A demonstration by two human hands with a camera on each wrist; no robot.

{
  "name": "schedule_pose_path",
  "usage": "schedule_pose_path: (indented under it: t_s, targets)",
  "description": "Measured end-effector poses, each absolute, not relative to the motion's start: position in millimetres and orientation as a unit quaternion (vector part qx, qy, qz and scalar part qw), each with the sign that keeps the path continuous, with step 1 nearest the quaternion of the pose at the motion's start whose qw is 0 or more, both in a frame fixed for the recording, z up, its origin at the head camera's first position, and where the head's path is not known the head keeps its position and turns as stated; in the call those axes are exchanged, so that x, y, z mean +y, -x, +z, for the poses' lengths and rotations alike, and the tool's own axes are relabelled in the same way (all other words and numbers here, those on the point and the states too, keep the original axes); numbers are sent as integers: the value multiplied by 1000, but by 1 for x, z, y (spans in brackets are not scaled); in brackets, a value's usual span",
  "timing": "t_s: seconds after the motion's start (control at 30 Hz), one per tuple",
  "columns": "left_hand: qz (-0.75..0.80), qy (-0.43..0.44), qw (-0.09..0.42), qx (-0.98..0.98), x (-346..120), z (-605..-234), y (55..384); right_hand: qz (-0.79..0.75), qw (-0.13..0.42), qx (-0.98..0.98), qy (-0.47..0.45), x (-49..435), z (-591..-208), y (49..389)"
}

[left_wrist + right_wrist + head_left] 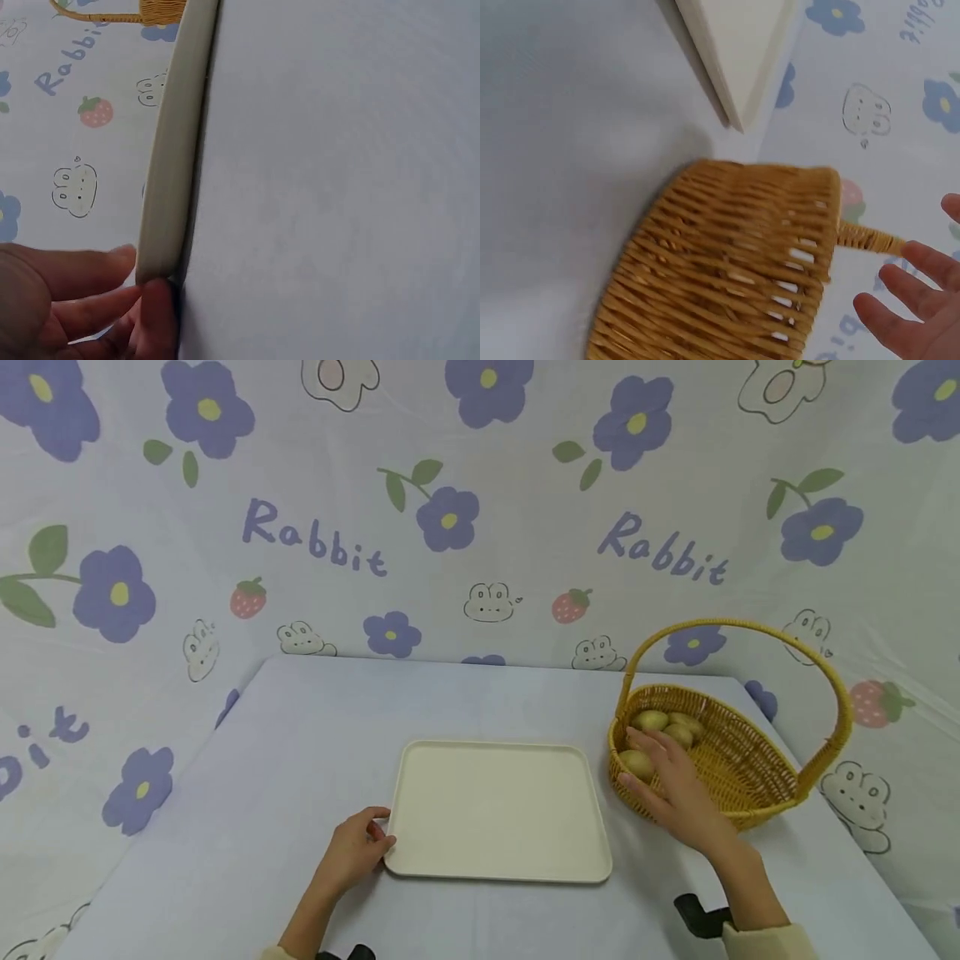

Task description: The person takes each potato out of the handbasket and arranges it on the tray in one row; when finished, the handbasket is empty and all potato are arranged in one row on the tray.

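Note:
A cream rectangular tray (498,810) lies on the table. My left hand (356,850) holds its left edge near the front corner; in the left wrist view, thumb and fingers meet the end of the tray's rim (169,165). To the right stands a yellow wicker basket (750,745) with a tall arched handle. Several potatoes (649,720) sit at the basket's left end. Over that end reaches my right hand (682,802), fingers spread and holding nothing. It partly hides the potatoes, and whether the fingertips touch one I cannot tell.
A white cloth covers the table (315,718). Behind it hangs a curtain (517,527) printed with flowers, rabbits and strawberries. The basket's handle (738,625) arches high above its rim. Black wrist mounts (701,917) show near the front.

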State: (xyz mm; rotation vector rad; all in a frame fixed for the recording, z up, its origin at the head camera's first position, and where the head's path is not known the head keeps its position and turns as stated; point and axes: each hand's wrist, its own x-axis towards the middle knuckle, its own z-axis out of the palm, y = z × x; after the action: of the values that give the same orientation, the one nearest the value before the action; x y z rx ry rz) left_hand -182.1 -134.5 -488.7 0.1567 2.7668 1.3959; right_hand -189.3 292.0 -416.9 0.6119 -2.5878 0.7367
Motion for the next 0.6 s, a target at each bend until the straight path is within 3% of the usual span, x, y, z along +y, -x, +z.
schedule_pose_path:
  t_s: [0.6]
  targets:
    - [498,-17,47,865,-135,-496,191,306,150,-933,-115,355,-379,232]
